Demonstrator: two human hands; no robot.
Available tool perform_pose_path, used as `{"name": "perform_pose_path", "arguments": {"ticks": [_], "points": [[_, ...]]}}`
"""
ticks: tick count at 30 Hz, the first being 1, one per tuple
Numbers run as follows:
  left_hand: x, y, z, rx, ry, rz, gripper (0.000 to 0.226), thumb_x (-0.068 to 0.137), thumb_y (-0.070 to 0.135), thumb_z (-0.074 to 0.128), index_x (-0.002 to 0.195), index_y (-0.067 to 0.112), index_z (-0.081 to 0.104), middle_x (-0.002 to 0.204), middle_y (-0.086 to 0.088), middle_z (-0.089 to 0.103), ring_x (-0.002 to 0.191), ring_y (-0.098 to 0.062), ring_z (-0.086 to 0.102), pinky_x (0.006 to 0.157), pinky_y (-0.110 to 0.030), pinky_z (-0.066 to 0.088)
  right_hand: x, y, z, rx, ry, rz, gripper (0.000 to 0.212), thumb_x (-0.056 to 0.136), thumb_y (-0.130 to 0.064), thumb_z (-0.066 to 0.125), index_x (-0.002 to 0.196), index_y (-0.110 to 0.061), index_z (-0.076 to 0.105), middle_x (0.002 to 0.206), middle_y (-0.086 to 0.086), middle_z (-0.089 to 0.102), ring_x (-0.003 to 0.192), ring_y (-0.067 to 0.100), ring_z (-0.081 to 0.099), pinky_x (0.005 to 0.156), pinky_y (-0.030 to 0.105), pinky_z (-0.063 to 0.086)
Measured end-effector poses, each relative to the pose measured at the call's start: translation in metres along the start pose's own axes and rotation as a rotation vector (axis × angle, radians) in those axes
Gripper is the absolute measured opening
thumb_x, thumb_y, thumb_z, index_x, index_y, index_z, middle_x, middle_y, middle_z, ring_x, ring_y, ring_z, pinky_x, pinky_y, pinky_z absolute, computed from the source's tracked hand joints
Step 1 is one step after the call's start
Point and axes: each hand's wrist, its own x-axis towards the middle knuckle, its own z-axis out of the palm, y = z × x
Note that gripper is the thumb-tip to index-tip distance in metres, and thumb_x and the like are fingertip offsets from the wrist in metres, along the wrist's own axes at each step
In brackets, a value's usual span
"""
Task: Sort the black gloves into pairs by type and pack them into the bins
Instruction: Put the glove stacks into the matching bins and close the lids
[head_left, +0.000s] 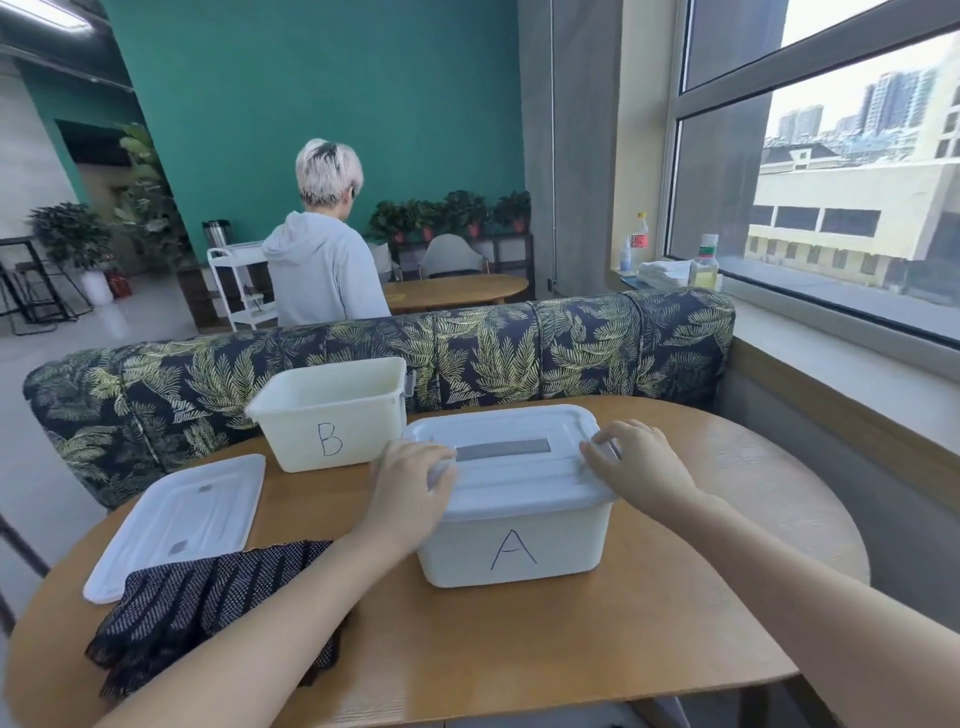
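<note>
The black gloves (208, 613) lie in a loose pile at the near left of the wooden table (519, 639), partly under the left forearm and overlapping the corner of a loose white lid (176, 519) that rests flat beside them. To their right stands the bin marked A (514, 551), its lid (514, 462) on top. Both hands are at that lid — the left hand (410, 493) curls over its left edge, the right hand (639, 467) has its fingers bent over the right edge by the latch, so each grips the lid. Behind and to the left, touching or just beside bin A, sits the bin marked B (332, 415), open-topped, nothing visible inside from this angle. Past the table runs a leaf-patterned sofa back (519, 348); beyond it stands a person in a grey hoodie (322, 270), turned away.
</note>
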Motion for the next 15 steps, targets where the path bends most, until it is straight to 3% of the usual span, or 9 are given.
{"name": "perform_pose_path", "arguments": {"ticks": [2,4,6,9,12,15], "points": [[0.009,-0.01,-0.004,0.049,-0.022,-0.225,0.053,0.091,0.051,0.051,0.13,0.019,0.067,0.13,-0.006,0.066,0.123,-0.032,0.054,0.103,-0.035,0.035,0.005,0.001,0.003,0.068,-0.016,0.094,0.034,0.093,-0.044,0.059,0.113,-0.018,0.065,0.11,0.004,0.057,0.112,0.033,0.053,0.087,0.04,0.048],[0.014,-0.019,-0.005,-0.062,-0.11,-0.442,0.064,0.094,0.052,0.059,0.147,0.018,0.049,0.142,-0.007,0.057,0.13,-0.03,0.051,0.099,-0.035,0.039,0.01,0.004,0.004,0.152,-0.078,0.229,0.049,0.091,-0.047,0.063,0.117,-0.005,0.061,0.11,0.015,0.063,0.102,0.036,0.059,0.071,0.034,0.045],[0.017,-0.024,-0.003,-0.189,-0.145,-0.546,0.074,0.091,0.055,0.064,0.151,0.018,0.042,0.145,-0.005,0.055,0.128,-0.029,0.054,0.092,-0.034,0.042,0.01,0.005,0.006,0.295,-0.181,0.392,0.059,0.089,-0.054,0.065,0.118,-0.004,0.057,0.11,0.011,0.065,0.098,0.03,0.062,0.07,0.035,0.052],[0.017,-0.024,0.002,-0.199,-0.092,-0.515,0.071,0.092,0.049,0.068,0.149,0.014,0.044,0.142,-0.008,0.057,0.122,-0.028,0.055,0.093,-0.035,0.043,0.014,0.011,0.011,0.423,-0.221,0.469,0.055,0.087,-0.054,0.069,0.111,-0.006,0.06,0.111,0.01,0.068,0.105,0.028,0.065,0.088,0.044,0.06],[0.017,-0.019,0.004,-0.197,-0.027,-0.492,0.071,0.093,0.042,0.069,0.152,0.014,0.041,0.145,-0.013,0.054,0.134,-0.032,0.048,0.103,-0.037,0.039,0.018,0.01,0.014,0.431,-0.196,0.454,0.053,0.086,-0.053,0.07,0.109,-0.005,0.064,0.109,0.012,0.07,0.102,0.028,0.067,0.081,0.041,0.061],[0.015,-0.017,0.007,-0.235,0.019,-0.493,0.067,0.091,0.04,0.073,0.148,0.016,0.046,0.137,-0.012,0.059,0.132,-0.032,0.049,0.099,-0.035,0.04,0.016,0.005,0.015,0.342,-0.143,0.41,0.05,0.088,-0.05,0.069,0.104,-0.004,0.065,0.1,0.012,0.07,0.091,0.029,0.067,0.07,0.039,0.057]]}}
